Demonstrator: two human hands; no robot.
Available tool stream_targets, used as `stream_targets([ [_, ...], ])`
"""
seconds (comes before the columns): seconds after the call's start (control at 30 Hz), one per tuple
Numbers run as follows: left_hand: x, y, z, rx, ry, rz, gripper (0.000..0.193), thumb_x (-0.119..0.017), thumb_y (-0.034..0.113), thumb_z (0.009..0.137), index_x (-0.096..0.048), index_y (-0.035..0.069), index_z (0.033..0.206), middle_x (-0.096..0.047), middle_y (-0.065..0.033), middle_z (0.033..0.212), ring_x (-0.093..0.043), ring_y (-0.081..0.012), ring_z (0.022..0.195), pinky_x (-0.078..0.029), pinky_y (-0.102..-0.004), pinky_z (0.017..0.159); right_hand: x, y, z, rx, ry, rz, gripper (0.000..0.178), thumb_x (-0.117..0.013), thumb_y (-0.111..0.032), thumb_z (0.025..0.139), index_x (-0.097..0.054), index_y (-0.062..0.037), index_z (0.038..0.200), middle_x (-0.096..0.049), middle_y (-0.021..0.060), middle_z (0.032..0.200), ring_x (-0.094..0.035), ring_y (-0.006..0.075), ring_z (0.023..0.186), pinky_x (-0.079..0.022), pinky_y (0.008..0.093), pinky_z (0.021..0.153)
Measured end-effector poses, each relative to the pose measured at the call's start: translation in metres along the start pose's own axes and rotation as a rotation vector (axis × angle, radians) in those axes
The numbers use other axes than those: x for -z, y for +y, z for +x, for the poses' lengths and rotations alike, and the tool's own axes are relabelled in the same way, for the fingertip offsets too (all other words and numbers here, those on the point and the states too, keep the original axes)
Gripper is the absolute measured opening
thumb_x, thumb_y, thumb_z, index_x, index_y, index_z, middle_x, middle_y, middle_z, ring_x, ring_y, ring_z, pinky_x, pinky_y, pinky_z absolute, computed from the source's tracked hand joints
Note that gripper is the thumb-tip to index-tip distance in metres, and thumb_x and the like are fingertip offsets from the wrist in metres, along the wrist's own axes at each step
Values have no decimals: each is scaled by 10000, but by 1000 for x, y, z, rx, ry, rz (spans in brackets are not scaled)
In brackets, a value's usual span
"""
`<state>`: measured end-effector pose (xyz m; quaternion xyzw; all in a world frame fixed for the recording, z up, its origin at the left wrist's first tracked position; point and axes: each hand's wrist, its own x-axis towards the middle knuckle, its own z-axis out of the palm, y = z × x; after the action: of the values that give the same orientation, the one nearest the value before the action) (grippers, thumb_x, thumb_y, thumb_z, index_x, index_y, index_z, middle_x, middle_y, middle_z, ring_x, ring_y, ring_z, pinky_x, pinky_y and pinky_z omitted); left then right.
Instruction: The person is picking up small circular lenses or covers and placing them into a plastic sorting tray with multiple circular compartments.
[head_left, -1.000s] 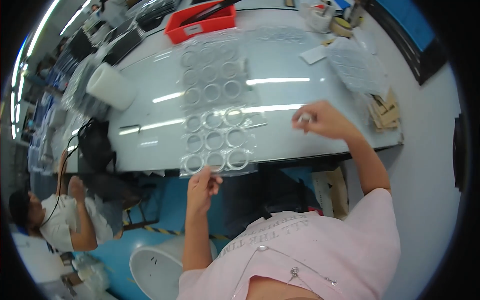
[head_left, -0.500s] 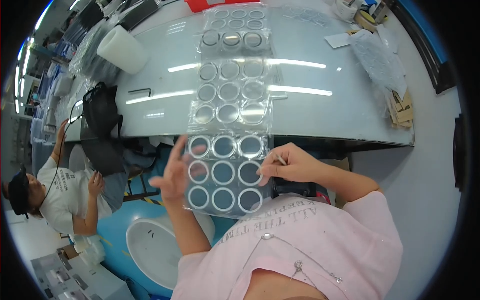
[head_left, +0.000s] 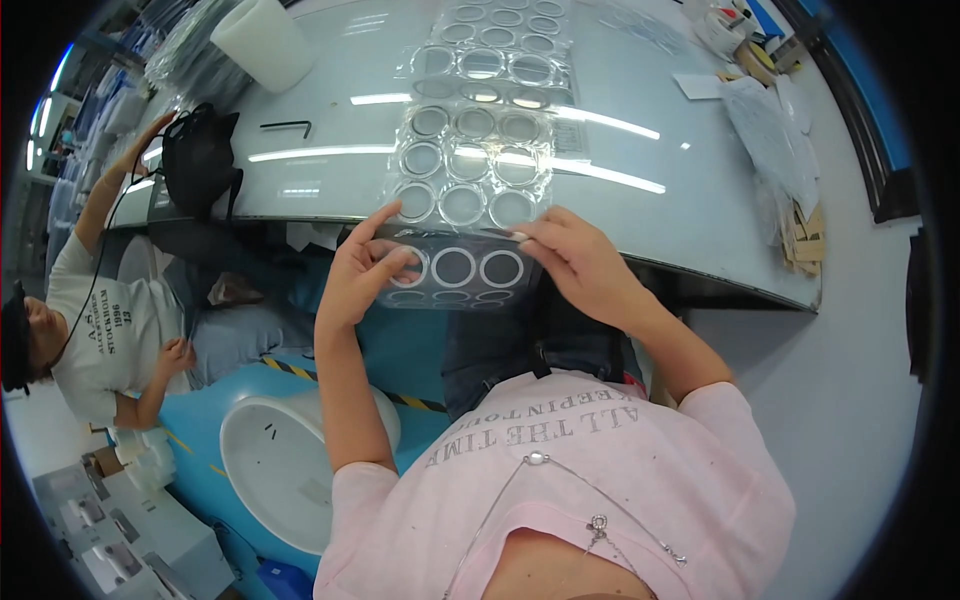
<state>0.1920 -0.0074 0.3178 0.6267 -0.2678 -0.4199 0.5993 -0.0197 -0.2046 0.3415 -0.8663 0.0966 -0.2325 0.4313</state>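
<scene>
The ring sheet (head_left: 475, 142), in the head view, runs along the tabletop (head_left: 330, 190), its near end bent down over the front edge with one row of rings plain and another foreshortened below. The left hand (head_left: 360, 268) is at the sheet's left side, index finger and thumb apart by the bend; I cannot tell whether they grip the film. The right hand (head_left: 578, 260) pinches a small pale piece (head_left: 519, 236) at the right side, perhaps catching the film too. The step in hand looks like working the sheet along this bend; the next move seems to call for both sides kept level so the film does not twist. Compared with half a second earlier, the hanging end no longer shows three rows face-on, the left hand's fingers are less spread, and both hands now meet at the bend.
</scene>
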Motion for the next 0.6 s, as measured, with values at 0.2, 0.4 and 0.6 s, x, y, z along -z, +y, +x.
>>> stream_targets([
  [0.2, 13, 8, 5, 115, -63, 71, 671, -690, 51, 840, -404, 69, 1446, -711, -85, 808, -665, -100, 686, -510, -192, 577, -51, 3, 40, 265, 11, -247, 218, -672, -61, 831, -687, -91, 1047, -572, 61, 776, -589, 235, 689, -473, 342, 591],
  [0.4, 20, 2, 5, 110, -73, -4, 702, -712, 49, 823, -403, 88, 1452, -714, -77, 811, -660, -88, 656, -491, -179, 537, -85, 2, 61, 372, 1, -256, 246, -693, -63, 761, -683, -106, 1002, -568, 49, 759, -600, 244, 685, -481, 349, 565],
  [0.6, 16, 1, 5, 114, -47, -31, 694, -715, 53, 826, -413, 95, 1449, -714, -77, 811, -659, -89, 654, -487, -177, 528, -110, -3, 74, 382, -80, -422, 207, -671, -75, 737, -670, -95, 943, -555, 59, 778, -615, 241, 735, -493, 355, 574],
])
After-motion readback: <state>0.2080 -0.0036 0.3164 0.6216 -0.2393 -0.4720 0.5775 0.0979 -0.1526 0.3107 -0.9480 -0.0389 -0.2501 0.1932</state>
